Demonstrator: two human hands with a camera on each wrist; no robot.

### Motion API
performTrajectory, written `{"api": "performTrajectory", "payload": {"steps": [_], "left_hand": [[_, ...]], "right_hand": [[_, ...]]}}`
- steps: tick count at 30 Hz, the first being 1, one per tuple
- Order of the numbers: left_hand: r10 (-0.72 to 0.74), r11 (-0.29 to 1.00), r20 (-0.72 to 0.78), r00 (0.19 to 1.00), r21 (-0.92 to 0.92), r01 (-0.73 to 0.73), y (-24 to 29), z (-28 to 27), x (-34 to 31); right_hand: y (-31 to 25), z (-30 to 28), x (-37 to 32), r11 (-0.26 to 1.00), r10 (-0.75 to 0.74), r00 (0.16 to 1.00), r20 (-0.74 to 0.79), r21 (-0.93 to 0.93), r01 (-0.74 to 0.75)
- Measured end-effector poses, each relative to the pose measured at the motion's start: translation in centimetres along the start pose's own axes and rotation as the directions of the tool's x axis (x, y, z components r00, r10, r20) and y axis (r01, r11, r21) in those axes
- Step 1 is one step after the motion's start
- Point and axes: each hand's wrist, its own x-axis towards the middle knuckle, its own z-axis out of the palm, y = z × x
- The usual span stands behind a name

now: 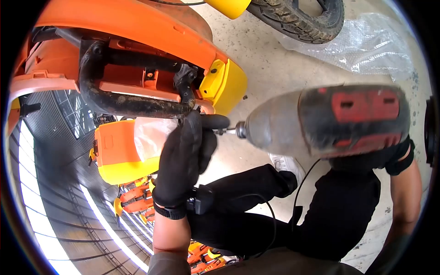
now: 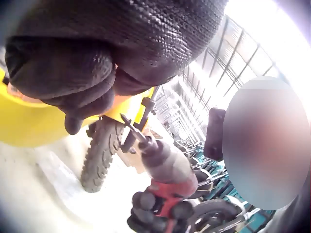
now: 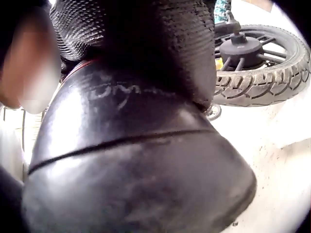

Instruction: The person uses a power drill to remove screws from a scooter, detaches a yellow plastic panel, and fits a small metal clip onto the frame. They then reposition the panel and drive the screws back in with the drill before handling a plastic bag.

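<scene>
My right hand (image 2: 158,216), in a black glove, grips a red-and-black cordless impact driver (image 1: 353,121) by its handle. A steel bit (image 2: 132,126) sticks out of the driver's nose toward the left hand. My left hand (image 1: 181,158), also gloved, is raised right at the lower bend of a black metal tube frame (image 1: 137,103), its fingers curled in the left wrist view. I cannot tell whether these fingers pinch something small. In the right wrist view, the driver's dark base (image 3: 141,174) fills the foreground below the glove.
The tube frame sits within an orange body panel (image 1: 137,20) with a yellow end piece (image 1: 224,85). A knobbly tyre (image 1: 307,23) and bubble wrap (image 1: 362,43) are on the floor beyond. An orange-and-yellow part (image 1: 119,146) stands at left. A cable (image 1: 302,188) hangs near the legs.
</scene>
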Motion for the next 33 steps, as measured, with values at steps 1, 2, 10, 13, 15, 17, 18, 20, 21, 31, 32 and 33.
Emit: {"api": "performTrajectory", "payload": {"steps": [1, 2, 10, 13, 15, 17, 18, 20, 21, 31, 32, 33], "left_hand": [[-0.009, 0.995, 0.06, 0.998, -0.098, 0.015, 0.1, 0.1, -0.2], [-0.012, 0.98, 0.12, 0.993, -0.196, 0.036, 0.3, 0.3, -0.5], [-0.091, 0.791, 0.11, 0.99, -0.596, 0.139, -1.6, -1.1, -1.8], [-0.086, 0.62, 0.106, 0.991, -0.773, 0.137, -2.3, -1.9, -2.5], [0.002, 0.546, 0.186, 0.983, -0.824, 0.155, -2.2, -0.5, -3.5], [0.067, 0.48, 0.231, 0.971, -0.86, 0.172, -1.6, 0.5, -4.9], [0.103, 0.433, 0.227, 0.969, -0.887, 0.162, -1.4, 0.9, -5.5], [0.052, 0.375, 0.231, 0.972, -0.906, 0.195, -0.5, 0.8, -6.2], [0.072, 0.394, 0.269, 0.96, -0.892, 0.221, -0.5, 0.7, -6.1], [0.389, 0.231, 0.173, 0.905, -0.969, 0.087, 0.9, -0.6, -5.5], [0.358, 0.228, 0.171, 0.918, -0.969, 0.091, 0.8, -0.2, -5.7], [0.343, 0.175, 0.21, 0.916, -0.972, 0.157, 0.8, -0.1, -5.8]], "right_hand": [[-1.4, 2.2, 0.2, 0.974, -0.111, 0.959, 0.261, -0.163, 0.157], [-2.5, 3.5, 0.3, 0.899, -0.161, 0.841, 0.517, -0.274, 0.341], [-3.9, 3.7, -2.3, 0.32, -0.301, 0.8, 0.518, -0.736, 0.597], [-6.7, 6.1, -4.7, 0.884, -0.101, 0.989, 0.109, -0.447, 0.139], [-7.5, 8.6, -5.3, 0.818, -0.265, 0.961, 0.079, -0.509, 0.268], [-7.9, 9.6, -5.6, 0.752, -0.323, 0.937, 0.137, -0.564, 0.342], [-7.6, 10.4, -5.8, 0.723, -0.357, 0.92, 0.161, -0.576, 0.381], [-7.1, 12.8, -6.6, 0.708, -0.343, 0.92, 0.189, -0.592, 0.385], [-6.3, 14.0, -6.9, 0.752, -0.333, 0.916, 0.225, -0.522, 0.402], [-3.4, 20.8, -11.1, 0.839, -0.361, 0.927, 0.105, -0.397, 0.372], [-3.4, 21.5, -11.2, 0.829, -0.367, 0.926, 0.094, -0.419, 0.371], [-3.4, 22.1, -11.3, 0.778, -0.394, 0.913, 0.108, -0.488, 0.394]]}}
